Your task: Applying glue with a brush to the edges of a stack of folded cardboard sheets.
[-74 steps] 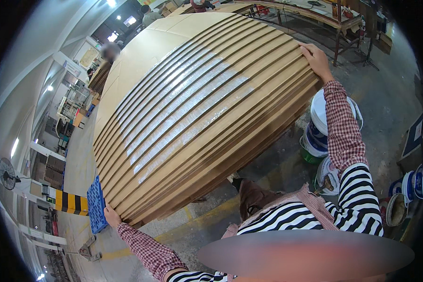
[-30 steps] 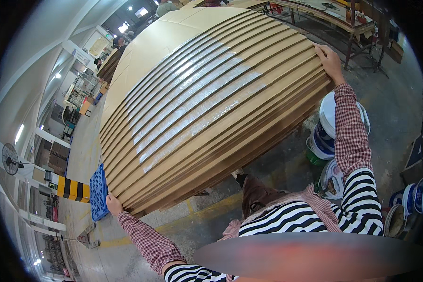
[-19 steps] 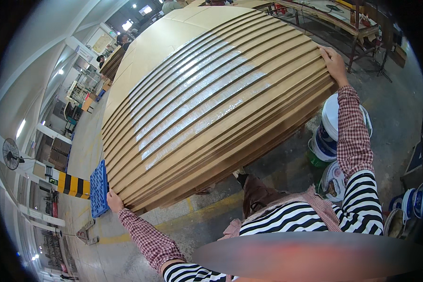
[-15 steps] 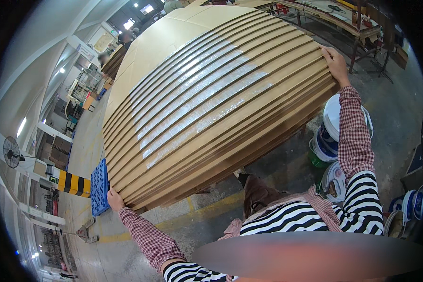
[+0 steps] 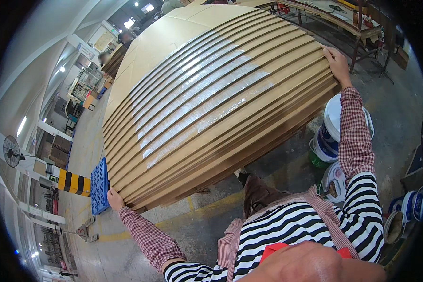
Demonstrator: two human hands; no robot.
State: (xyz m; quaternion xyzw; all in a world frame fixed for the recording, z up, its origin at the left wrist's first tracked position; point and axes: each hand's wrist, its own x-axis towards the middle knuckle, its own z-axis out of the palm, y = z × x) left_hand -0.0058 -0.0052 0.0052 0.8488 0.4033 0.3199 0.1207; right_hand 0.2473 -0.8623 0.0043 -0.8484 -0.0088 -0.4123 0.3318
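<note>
A wide, fanned stack of brown cardboard sheets [image 5: 268,110] lies in front of me, each sheet's edge stepped back from the one below. Across its middle runs a shiny, whitish, wet-looking patch [image 5: 192,103]. My left hand [image 5: 115,199] is closed on the near left corner of the stack, its fingers partly hidden by the sheets. At the right end, my right hand [image 5: 337,66] grips the side edge with the fingers over the top. How many sheets each hand holds I cannot tell.
A blue plastic pallet [image 5: 99,187] stands beyond my left hand. White and blue buckets [image 5: 328,141] sit on the floor beneath my right forearm. A metal-framed workbench [image 5: 336,16] is at the far right. A yellow-and-black striped barrier [image 5: 74,183] and a wall fan [image 5: 12,151] are at left.
Both hands keep their places on the cardboard stack, with barely any shift. More of my striped shirt and checked apron shows at the lower edge.
</note>
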